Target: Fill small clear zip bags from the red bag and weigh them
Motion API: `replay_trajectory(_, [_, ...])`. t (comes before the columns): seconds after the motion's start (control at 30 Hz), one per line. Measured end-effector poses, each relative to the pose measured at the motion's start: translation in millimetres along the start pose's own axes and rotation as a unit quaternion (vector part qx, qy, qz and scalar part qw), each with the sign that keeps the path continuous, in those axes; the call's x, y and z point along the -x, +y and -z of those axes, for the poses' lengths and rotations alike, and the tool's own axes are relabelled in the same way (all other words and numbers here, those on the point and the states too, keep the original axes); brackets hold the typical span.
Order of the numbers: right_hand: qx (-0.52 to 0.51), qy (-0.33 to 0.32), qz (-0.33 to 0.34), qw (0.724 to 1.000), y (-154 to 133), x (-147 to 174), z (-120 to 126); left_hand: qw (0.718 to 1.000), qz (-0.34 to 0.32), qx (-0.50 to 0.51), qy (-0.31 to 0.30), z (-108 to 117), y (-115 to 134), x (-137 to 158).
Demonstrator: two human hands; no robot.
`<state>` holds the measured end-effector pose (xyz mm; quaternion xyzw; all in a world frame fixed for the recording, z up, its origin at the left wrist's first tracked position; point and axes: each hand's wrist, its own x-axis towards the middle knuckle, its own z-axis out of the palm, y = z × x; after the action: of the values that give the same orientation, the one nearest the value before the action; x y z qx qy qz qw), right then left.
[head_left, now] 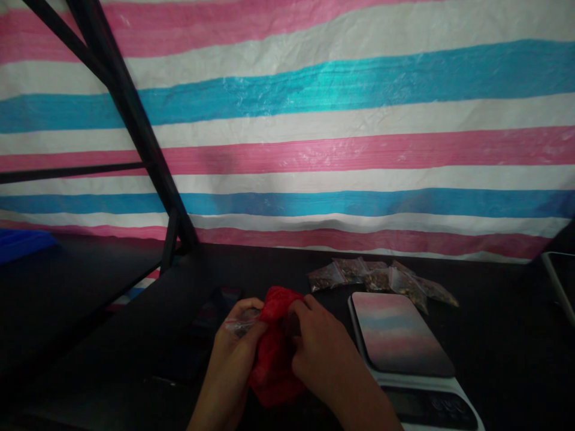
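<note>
A red pouch (275, 365), thin and crumpled, is held between my two hands in the lower middle of the head view. My left hand (236, 347) grips its left side, thumb on top. A small clear zip bag (242, 324) is tucked in the same hand, its contents too dark to make out. At the pouch's right side my right hand (317, 347) has its fingers curled in at the opening, and the fingertips are partly hidden. Just right of that hand lies a kitchen scale (404, 335) with a shiny plate and a dark display.
Behind the scale lie several small zip bags (377, 278) of brownish bits on the black table (269, 263). Dark flat objects (188, 353) lie left of my hands. A black metal post (148, 137) stands at left, a blue tray (24, 244) beyond. Striped sheeting (314, 131) hangs behind.
</note>
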<state>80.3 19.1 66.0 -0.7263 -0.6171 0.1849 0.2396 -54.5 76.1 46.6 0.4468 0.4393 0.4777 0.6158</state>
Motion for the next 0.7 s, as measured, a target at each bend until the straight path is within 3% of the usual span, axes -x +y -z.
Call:
replay_trajectory(0.23, [-0.014, 0.027, 0.02, 0.999, 1.8, -0.9, -1.9, 1.0, 0.011, -0.001, -0.019, 1.8, 2.2, -1.6])
replay_trajectory(0.7, [-0.034, 0.049, 0.005, 0.998, 2.2, -1.2, -2.0, 1.0, 0.004, 0.024, 0.018, 2.9, 3.2, -2.5])
